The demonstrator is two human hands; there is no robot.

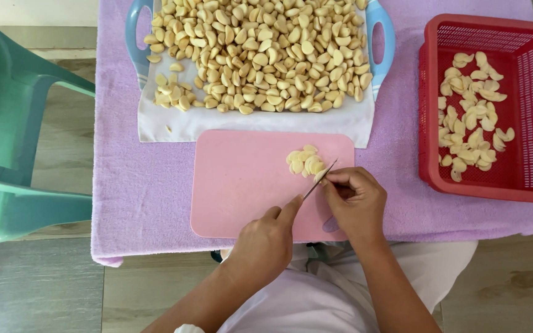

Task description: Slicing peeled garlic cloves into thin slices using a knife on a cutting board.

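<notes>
Garlic clove (320, 176), pale and small, sits on the pink cutting board (242, 185) at its 2 o'clock corner, pinched under the fingertips of the right hand (356, 203). The left hand (265, 243), at 7 o'clock from the clove, has its grip closed round a knife (319, 180), forefinger laid along the back, the thin blade slanting across the clove. Touching it at 11 o'clock lies a little heap of garlic slices (303, 160). At 12 o'clock, a blue-handled tray (382, 31) lined with white cloth carries heaped whole cloves. At 3 o'clock a red basket (525, 179) holds more slices. Lilac towel (143, 185) covers the tabletop; a green plastic chair (13, 142) stands at 9 o'clock.
</notes>
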